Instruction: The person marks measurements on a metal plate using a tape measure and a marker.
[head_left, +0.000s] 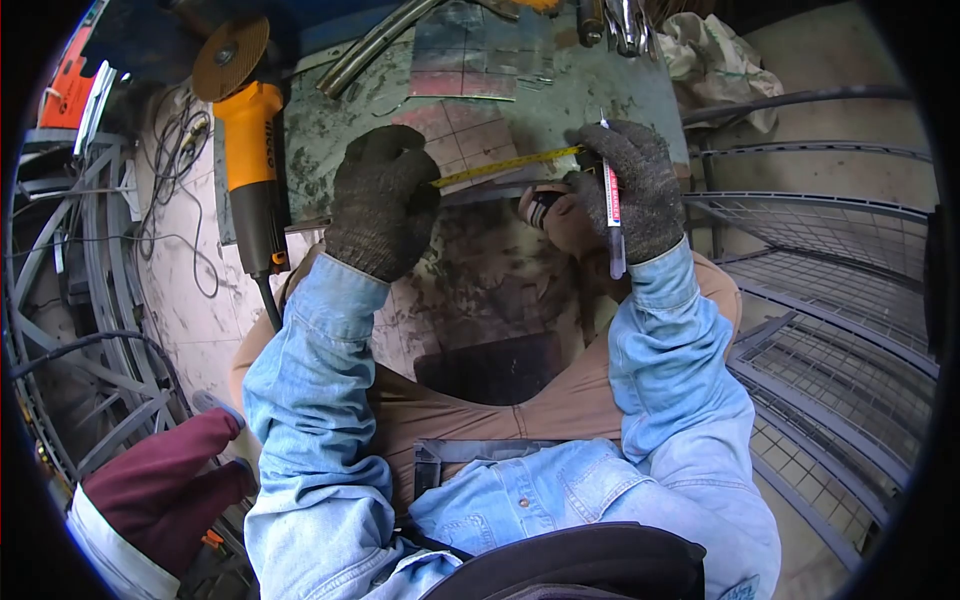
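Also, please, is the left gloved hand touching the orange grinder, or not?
Apart. The head view shows a strip of green work surface between the left hand and the orange grinder, which lies further to the left.

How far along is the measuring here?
Looks done: the yellow tape is drawn out between the left hand and the right hand. In hand: that tape, plus a marker in the right hand. Probably left: any marking, as no fresh mark can be made out. The grinder lies untouched.
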